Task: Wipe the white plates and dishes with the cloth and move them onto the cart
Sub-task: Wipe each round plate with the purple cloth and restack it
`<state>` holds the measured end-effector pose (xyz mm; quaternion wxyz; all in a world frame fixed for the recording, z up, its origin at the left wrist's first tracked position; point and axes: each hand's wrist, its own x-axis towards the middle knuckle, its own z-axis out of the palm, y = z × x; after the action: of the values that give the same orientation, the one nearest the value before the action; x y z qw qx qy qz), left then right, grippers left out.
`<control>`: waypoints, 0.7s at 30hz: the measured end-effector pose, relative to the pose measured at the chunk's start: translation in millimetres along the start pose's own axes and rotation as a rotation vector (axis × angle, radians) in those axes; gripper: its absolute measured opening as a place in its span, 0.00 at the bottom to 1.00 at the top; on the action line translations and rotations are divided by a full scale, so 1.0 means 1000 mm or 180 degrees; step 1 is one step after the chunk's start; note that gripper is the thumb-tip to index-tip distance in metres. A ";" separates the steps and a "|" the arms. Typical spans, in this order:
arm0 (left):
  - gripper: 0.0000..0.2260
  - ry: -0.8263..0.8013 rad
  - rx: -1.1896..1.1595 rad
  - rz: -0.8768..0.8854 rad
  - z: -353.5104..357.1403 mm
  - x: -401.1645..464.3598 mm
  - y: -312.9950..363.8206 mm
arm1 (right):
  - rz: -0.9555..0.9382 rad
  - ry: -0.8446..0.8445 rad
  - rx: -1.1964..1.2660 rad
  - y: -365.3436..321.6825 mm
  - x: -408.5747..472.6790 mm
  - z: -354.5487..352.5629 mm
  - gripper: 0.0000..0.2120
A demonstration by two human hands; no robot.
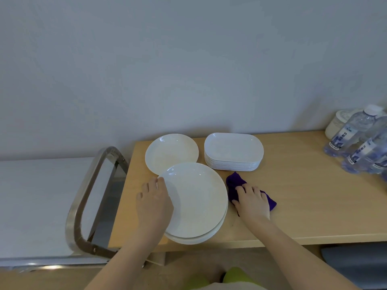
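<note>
A stack of large round white plates (201,201) sits at the wooden table's front edge. My left hand (154,203) grips the left rim of the top plate. Behind it lies another round white plate (170,152). To the right stands a stack of several white oblong dishes (233,150). A purple cloth (234,183) lies on the table right of the round stack, and my right hand (252,200) rests on it, fingers curled over the fabric. The cart (31,206), white-topped with a metal handle (83,193), stands to the left of the table.
Several water bottles (354,135) and a white lidded jar (337,122) crowd the table's far right. A plain wall runs behind. The wooden table (303,195) has bare surface right of the cloth. A dark chair seat (356,262) shows under the table's right.
</note>
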<state>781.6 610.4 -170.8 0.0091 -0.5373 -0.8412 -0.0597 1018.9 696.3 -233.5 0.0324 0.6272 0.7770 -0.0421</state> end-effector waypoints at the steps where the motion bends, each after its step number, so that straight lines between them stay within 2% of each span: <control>1: 0.20 -0.0030 -0.0092 0.0015 0.001 0.000 -0.002 | 0.0019 0.0068 0.0059 0.001 0.001 -0.004 0.14; 5: 0.20 -0.0111 -0.0640 0.0102 0.001 0.001 -0.009 | 0.0388 0.0527 0.1010 0.010 -0.001 -0.025 0.11; 8: 0.20 -0.0112 -0.0654 0.0254 0.001 0.002 -0.012 | 0.0586 0.1056 0.1993 0.012 -0.002 -0.051 0.08; 13: 0.20 -0.0127 -0.0650 0.0235 0.001 0.004 -0.013 | 0.0459 0.1641 0.2838 -0.010 -0.001 -0.114 0.03; 18: 0.20 -0.0145 -0.0816 0.0203 0.000 0.007 -0.014 | 0.0001 0.1514 0.3134 -0.055 -0.010 -0.158 0.03; 21: 0.20 -0.0082 -0.0972 0.0199 0.000 0.006 -0.015 | -0.0388 0.1096 0.3241 -0.089 -0.020 -0.155 0.03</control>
<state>765.7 609.5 -171.8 -0.0817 -0.5591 -0.8052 -0.1797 936.5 675.1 -75.5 -0.4060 0.5152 0.6874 -0.3117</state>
